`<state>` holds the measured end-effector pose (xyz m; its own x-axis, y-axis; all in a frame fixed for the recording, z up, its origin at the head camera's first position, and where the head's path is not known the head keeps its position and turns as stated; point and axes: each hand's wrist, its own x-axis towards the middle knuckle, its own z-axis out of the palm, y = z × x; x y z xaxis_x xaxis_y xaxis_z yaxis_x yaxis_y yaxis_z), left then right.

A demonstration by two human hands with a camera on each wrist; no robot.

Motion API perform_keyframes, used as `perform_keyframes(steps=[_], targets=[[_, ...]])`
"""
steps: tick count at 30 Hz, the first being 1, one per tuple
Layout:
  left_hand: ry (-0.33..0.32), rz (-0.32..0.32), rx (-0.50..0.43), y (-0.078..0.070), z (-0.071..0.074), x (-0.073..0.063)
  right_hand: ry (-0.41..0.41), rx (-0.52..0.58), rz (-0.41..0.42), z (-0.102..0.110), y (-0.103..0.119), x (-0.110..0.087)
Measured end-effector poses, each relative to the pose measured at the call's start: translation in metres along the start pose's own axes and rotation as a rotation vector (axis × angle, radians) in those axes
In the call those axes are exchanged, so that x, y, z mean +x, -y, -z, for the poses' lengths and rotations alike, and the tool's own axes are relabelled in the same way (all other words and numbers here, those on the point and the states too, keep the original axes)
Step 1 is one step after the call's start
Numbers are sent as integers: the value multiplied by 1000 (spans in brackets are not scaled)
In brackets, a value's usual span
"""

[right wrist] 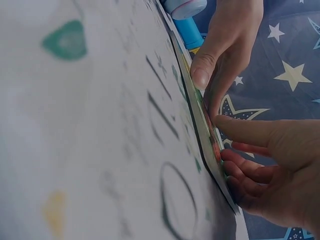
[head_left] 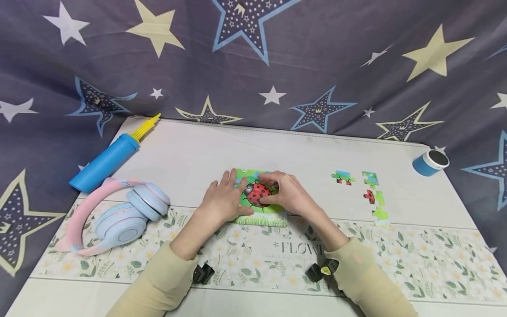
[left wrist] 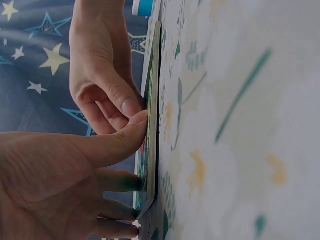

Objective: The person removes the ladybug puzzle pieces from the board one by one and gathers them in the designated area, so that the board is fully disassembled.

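A ladybug jigsaw puzzle (head_left: 259, 220) lies flat in its thin tray in front of me, with a green and blue scene round the red bug. My left hand (head_left: 223, 198) rests on its left side, fingers spread and mostly straight, thumb (left wrist: 132, 135) touching near the front edge. From the right, my right hand (head_left: 293, 191) reaches over it and pinches a puzzle piece (head_left: 266, 190) at the bug's right side between thumb and curled fingers. The right hand's fingertips (right wrist: 235, 167) are down at the puzzle's surface. The puzzle's right part is hidden under that hand.
Several loose puzzle pieces (head_left: 380, 213) lie to the right, one apart from them (head_left: 343, 177). A blue jar (head_left: 428, 164) stands at the far right. Pink and blue headphones (head_left: 120, 224) and a blue pump with a yellow tip (head_left: 108, 159) lie left. A star-patterned curtain (head_left: 253, 79) hangs behind.
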<state>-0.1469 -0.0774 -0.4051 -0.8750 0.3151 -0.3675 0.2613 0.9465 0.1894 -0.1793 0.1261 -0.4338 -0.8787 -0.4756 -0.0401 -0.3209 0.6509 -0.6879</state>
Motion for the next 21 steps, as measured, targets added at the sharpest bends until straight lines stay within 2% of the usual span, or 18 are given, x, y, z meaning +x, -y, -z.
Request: perform_keyframes(steps=[11, 21], targets=[[-6, -3, 0, 0, -1, -1, 3, -24, -4, -1, 0, -1], [-3, 2, 5, -1, 0, 0, 11, -92, -1, -1, 3, 0]])
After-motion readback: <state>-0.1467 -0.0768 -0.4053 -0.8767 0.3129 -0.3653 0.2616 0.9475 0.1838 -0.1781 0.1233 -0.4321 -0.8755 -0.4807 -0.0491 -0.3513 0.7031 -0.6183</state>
